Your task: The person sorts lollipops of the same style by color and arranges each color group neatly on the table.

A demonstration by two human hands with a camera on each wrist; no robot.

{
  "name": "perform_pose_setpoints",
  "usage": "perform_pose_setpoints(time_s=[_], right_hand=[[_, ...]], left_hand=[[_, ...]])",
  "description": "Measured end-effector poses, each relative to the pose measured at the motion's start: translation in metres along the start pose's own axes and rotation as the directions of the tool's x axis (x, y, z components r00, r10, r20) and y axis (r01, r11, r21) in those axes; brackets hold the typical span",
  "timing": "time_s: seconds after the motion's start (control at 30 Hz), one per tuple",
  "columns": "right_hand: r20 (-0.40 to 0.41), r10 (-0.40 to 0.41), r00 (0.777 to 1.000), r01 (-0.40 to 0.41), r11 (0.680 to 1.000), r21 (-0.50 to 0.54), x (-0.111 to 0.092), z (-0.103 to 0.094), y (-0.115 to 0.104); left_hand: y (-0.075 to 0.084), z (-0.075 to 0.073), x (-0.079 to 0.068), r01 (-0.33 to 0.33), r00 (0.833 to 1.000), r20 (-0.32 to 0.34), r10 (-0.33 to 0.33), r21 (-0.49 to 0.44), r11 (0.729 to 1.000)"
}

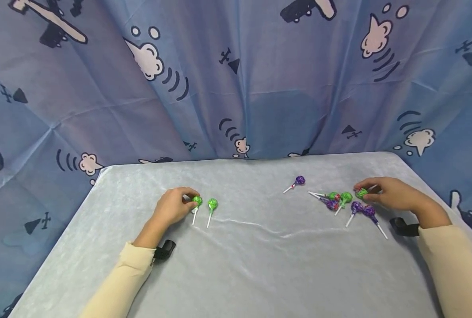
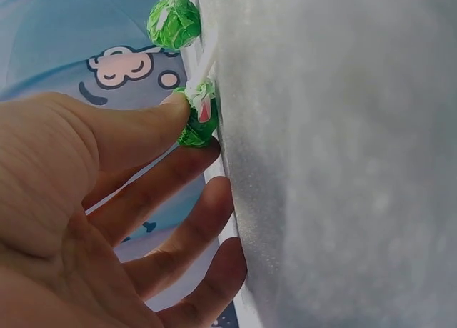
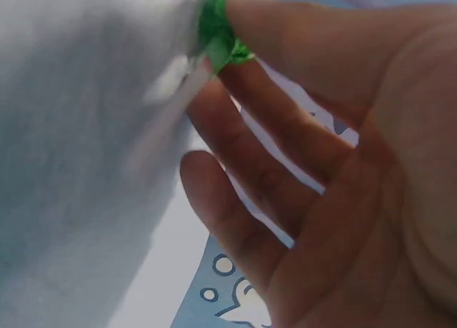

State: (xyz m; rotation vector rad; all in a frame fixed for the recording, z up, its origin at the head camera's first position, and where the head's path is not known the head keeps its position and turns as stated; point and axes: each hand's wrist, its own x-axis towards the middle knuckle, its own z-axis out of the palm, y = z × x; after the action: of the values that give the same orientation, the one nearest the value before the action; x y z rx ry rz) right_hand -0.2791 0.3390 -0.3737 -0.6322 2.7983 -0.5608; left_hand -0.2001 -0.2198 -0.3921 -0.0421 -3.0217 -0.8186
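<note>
My left hand [image 1: 173,206] pinches the head of a green-wrapped lollipop [image 1: 197,201] between thumb and index finger, its white stick pointing toward the front. In the left wrist view that lollipop [image 2: 198,121] touches the thumb tip, the other fingers loosely bent below. Just right of it lies a second green lollipop [image 1: 212,204]. On the table's right side my right hand [image 1: 393,194] grips another green lollipop [image 1: 361,193] by its head. The right wrist view shows thumb and fingers around this green wrapper [image 3: 218,28]; its stick is blurred.
Left of my right hand lie several lollipops, among them a green one [image 1: 345,197] and purple ones [image 1: 356,206]. A lone purple lollipop [image 1: 300,180] sits farther back. A grey-white cloth covers the table [image 1: 252,265]; a blue printed curtain [image 1: 283,115] hangs behind it.
</note>
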Motion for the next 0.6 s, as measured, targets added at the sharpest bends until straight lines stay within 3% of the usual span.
perform_pose_setpoints(time_s=[0.27, 0.6], right_hand=[[-0.024, 0.133, 0.991, -0.133, 0.991, 0.008, 0.0021, -0.0032, 0.0066], [-0.021, 0.129, 0.991, -0.129, 0.992, 0.009, 0.0014, -0.0018, 0.0078]], left_hand=[[0.0002, -0.0021, 0.0029, -0.011, 1.000, -0.010, 0.011, -0.003, 1.000], [-0.0022, -0.0011, 0.0021, -0.008, 1.000, 0.007, 0.008, -0.016, 1.000]])
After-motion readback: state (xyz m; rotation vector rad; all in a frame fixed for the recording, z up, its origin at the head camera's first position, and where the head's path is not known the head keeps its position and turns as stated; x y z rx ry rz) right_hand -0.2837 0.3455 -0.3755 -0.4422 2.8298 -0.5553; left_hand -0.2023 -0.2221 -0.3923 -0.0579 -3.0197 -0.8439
